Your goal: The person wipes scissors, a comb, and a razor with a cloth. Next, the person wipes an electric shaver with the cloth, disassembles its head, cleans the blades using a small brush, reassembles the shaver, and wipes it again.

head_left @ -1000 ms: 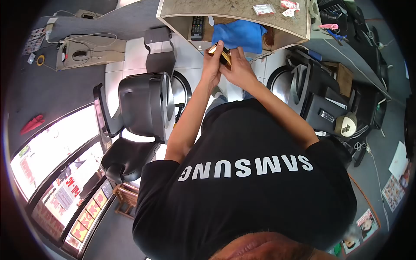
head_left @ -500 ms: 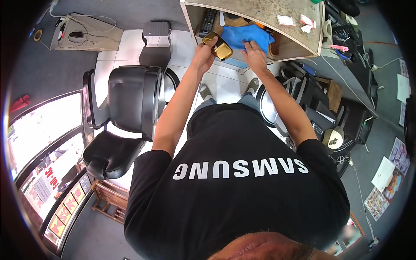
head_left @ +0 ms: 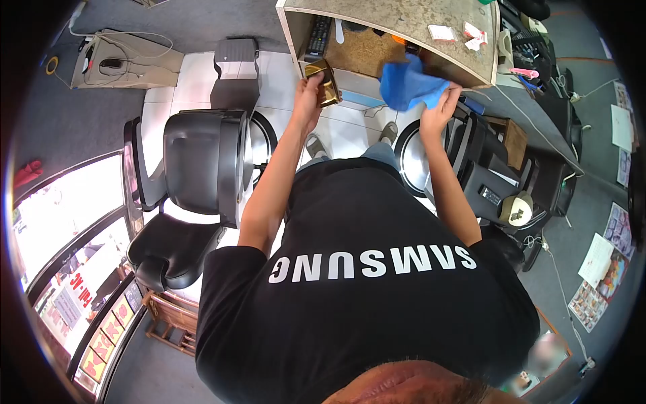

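Observation:
My left hand (head_left: 306, 104) is wrapped round a shiny gold, box-like object (head_left: 328, 87) with dark parts, just in front of an open cabinet compartment (head_left: 367, 54). What kind of object it is, I cannot make out. To the right, my right hand (head_left: 437, 116) pinches one end of a blue cloth (head_left: 406, 86). The cloth hangs loose and crumpled at the compartment's front edge, off its brown floor. Inside the compartment lie a black remote control (head_left: 319, 37) on the left and a white-handled item (head_left: 340, 30) beside it.
On the cabinet top (head_left: 404, 15) lie a small white packet (head_left: 442, 34) and a red-and-white wrapper (head_left: 475, 36). A black salon chair (head_left: 205, 158) stands at my left. More dark chairs are at my right, one bearing a cap (head_left: 517, 210) and a remote (head_left: 490, 195).
My right hand has lifted the blue cloth off the compartment floor and drawn it right and toward me. The left hand has shifted slightly left and down with the gold object, which has turned.

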Demonstrator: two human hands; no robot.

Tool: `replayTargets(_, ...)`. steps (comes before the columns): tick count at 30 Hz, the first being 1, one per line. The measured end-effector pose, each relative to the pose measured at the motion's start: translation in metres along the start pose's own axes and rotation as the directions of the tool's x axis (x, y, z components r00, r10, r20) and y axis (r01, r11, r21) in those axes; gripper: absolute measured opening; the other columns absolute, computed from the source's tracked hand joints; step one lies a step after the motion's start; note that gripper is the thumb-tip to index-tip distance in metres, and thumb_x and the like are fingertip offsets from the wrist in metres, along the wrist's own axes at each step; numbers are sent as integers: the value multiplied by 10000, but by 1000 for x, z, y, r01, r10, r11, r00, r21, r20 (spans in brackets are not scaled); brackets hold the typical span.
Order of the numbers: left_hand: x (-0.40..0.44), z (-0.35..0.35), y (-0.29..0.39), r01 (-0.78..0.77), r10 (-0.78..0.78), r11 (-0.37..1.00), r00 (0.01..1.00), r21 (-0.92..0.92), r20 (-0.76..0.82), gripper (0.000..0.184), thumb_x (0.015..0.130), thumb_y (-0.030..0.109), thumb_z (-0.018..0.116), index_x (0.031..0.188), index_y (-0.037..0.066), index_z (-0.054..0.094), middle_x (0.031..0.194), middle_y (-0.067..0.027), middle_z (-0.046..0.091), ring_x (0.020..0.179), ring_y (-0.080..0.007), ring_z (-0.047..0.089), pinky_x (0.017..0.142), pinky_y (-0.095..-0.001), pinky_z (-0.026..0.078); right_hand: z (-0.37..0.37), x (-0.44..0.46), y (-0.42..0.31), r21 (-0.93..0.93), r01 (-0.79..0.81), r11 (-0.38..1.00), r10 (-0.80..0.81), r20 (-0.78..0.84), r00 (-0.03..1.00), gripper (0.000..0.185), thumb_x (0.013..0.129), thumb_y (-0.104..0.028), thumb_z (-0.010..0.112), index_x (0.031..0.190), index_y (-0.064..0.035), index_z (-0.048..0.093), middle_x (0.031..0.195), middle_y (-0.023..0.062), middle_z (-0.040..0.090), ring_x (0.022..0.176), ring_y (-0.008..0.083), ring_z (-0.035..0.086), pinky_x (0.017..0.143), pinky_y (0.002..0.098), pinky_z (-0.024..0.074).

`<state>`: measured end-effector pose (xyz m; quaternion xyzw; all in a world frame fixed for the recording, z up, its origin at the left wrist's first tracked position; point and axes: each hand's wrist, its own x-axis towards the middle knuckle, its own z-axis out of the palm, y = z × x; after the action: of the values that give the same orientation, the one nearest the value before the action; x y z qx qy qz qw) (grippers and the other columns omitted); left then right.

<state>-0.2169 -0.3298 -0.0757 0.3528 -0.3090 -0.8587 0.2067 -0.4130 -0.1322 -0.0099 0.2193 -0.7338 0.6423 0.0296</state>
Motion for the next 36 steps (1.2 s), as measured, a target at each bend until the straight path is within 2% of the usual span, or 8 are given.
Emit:
replayTargets(5, -5, 9, -2, -94, 102, 990, 992, 104, -74, 500, 980, 318, 769, 1214, -22, 487, 1004, -107, 668, 782, -198, 700, 742, -364, 601, 5, -10, 40, 353, -757, 550, 734, 227, 640, 240, 1096, -242, 471, 1159, -60, 613, 1071, 79, 667, 970, 220, 664, 877, 394, 554)
replayTargets(9, 8, 17, 6, -149, 179, 961, 978, 234, -111, 569, 942, 325, 818, 1224, -33, 477, 1039, -104, 662, 848, -185, 686, 776, -345, 591, 43, 10, 40, 267, -860, 436, 780, 366, 509, 304, 1077, -291, 504, 1209, -32, 593, 1170, 121, 674, 1101, 271, 659, 1021, 430, 506)
replayTargets(13, 20, 15, 0, -174, 188, 974, 978, 149, -88, 508, 1007, 294, 723, 1289, -19, 439, 1155, -127, 629, 1026, -205, 665, 876, -368, 573, 104, 36, 87, -299, -271, 915, 265, -61, 962, 372, 995, -320, 625, 1209, -29, 535, 1150, 260, 668, 1176, 418, 621, 1000, 476, 482)
replayTargets(15, 20, 19, 5, -120, 117, 991, 992, -66, -55, 444, 1053, 281, 645, 1321, 3, 426, 1198, -134, 612, 1065, -214, 654, 912, -393, 563, 119, 32, 103, -678, 187, 711, -148, 117, 982, 293, 1000, -294, 634, 1153, -57, 552, 1104, 280, 669, 1062, 405, 658, 941, 514, 504)
replayTargets(18, 21, 18, -1, -86, 79, 992, 994, -97, -71, 346, 1092, 275, 549, 1315, 27, 456, 1207, -121, 625, 1086, -226, 651, 966, -413, 537, 127, -3, 107, -730, 492, 474, -153, 482, 863, 231, 991, -250, 628, 1082, -44, 580, 1045, 275, 701, 980, 443, 678, 880, 547, 521)
replayTargets(26, 5, 15, -7, -376, 383, 820, 921, 433, 75, 524, 1042, 192, 658, 1409, -27, 356, 1176, -122, 613, 990, -195, 634, 862, -352, 547, 92, -24, 32, -223, -25, 974, 79, 237, 968, 272, 1069, -309, 597, 1116, -42, 585, 828, 205, 711, 716, 384, 703, 670, 457, 544)
replayTargets(32, -19, 23, -31, -527, 468, 623, 843, 578, 264, 531, 1040, 124, 633, 1456, -43, 349, 1150, -131, 642, 984, -217, 652, 870, -344, 548, 117, -45, 13, -84, 318, 944, -249, 449, 858, 253, 1042, -289, 636, 1099, -43, 650, 924, 186, 721, 821, 360, 701, 750, 457, 540)
replayTargets(36, -53, 11, -32, -339, 333, 879, 940, 336, 77, 489, 1066, 187, 621, 1469, 5, 414, 1197, -102, 653, 1027, -162, 650, 891, -307, 543, 67, -56, 64, -264, -236, 935, 330, 407, 852, 203, 1049, -261, 636, 1078, -62, 664, 934, 93, 715, 800, 202, 662, 729, 358, 524)
